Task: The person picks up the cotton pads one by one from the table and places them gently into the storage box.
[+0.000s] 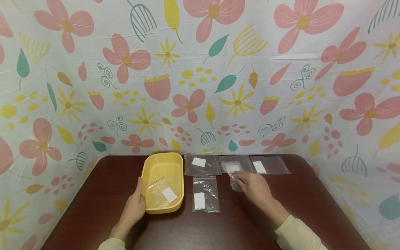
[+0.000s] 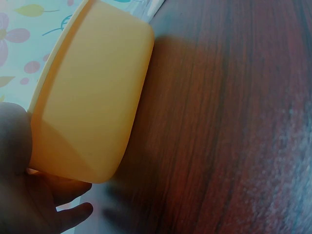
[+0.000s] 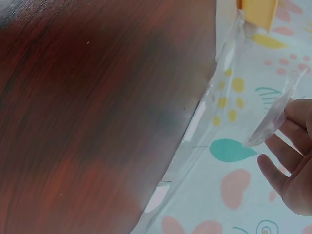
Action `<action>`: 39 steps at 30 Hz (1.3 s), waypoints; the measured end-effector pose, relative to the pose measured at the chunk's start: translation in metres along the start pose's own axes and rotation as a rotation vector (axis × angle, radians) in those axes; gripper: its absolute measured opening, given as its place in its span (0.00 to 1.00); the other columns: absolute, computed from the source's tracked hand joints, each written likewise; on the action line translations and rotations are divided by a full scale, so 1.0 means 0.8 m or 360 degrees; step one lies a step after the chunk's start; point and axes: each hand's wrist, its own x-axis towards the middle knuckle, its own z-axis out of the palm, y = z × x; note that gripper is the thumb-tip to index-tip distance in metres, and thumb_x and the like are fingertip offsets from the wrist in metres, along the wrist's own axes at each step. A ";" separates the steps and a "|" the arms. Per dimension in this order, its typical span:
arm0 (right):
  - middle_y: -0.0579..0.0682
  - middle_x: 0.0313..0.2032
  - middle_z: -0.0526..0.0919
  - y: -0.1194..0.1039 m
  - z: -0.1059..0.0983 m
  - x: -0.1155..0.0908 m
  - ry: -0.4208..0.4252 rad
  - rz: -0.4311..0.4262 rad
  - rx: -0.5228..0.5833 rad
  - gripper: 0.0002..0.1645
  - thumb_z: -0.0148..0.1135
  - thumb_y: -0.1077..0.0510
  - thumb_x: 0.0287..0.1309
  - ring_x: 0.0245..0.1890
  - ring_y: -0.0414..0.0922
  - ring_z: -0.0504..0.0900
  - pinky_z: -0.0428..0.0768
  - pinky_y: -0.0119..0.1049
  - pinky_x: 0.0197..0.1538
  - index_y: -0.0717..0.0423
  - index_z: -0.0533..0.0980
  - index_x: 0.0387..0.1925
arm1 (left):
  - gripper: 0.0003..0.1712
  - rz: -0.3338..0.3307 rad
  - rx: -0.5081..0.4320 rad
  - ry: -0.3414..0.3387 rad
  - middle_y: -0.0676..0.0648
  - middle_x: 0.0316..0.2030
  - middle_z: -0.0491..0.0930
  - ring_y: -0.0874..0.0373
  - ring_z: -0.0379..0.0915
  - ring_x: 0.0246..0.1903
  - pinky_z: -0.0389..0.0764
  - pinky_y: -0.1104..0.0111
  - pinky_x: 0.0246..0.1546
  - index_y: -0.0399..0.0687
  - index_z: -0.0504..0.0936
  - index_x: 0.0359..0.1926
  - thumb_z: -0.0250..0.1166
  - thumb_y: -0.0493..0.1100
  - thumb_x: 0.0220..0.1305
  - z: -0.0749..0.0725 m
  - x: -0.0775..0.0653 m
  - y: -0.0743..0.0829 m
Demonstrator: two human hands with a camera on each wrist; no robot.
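A yellow plastic tray (image 1: 152, 168) stands at the left of the table, and my left hand (image 1: 133, 206) grips its left side, thumb at the rim. In the left wrist view the tray's wall (image 2: 92, 92) tilts up from the table, with fingers under its lower end. Inside it lies a clear zip bag (image 1: 157, 194) with a white rectangular piece (image 1: 169, 194). My right hand (image 1: 257, 189) pinches another small clear zip bag (image 1: 236, 185), held over a bag lying at the back. In the right wrist view this pinched bag (image 3: 273, 119) hangs above the table.
Along the back edge lie clear bags with white pieces: one on the left (image 1: 209, 169), one in the middle (image 1: 244, 160) partly covered by my hand, and one on the right (image 1: 277, 166). Nearer, another zip bag (image 1: 210, 187) lies beside the tray. Patterned cloth (image 1: 200, 69) hangs behind.
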 end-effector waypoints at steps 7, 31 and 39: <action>0.50 0.44 0.89 -0.009 0.009 0.004 -0.0015 0.0005 0.0034 0.12 0.74 0.62 0.54 0.46 0.50 0.87 0.83 0.51 0.47 0.52 0.89 0.42 | 0.40 -0.0002 0.0001 0.0002 0.27 0.70 0.60 0.33 0.64 0.65 0.68 0.41 0.61 0.41 0.38 0.80 0.42 0.30 0.72 0.000 0.000 0.000; 0.46 0.43 0.89 -0.088 0.050 0.044 -0.0007 -0.0220 0.0109 0.10 0.73 0.59 0.57 0.43 0.46 0.88 0.83 0.44 0.46 0.49 0.89 0.41 | 0.39 -0.0016 -0.0051 -0.0010 0.29 0.71 0.58 0.35 0.59 0.68 0.63 0.43 0.65 0.41 0.38 0.80 0.41 0.29 0.73 0.000 0.000 0.001; 0.44 0.41 0.90 -0.119 0.062 0.059 -0.0013 -0.0327 0.0178 0.09 0.73 0.59 0.57 0.43 0.42 0.87 0.84 0.42 0.45 0.47 0.89 0.41 | 0.39 -0.0021 -0.0076 -0.0026 0.28 0.72 0.56 0.36 0.57 0.69 0.62 0.43 0.66 0.40 0.37 0.80 0.41 0.28 0.72 0.000 0.000 0.001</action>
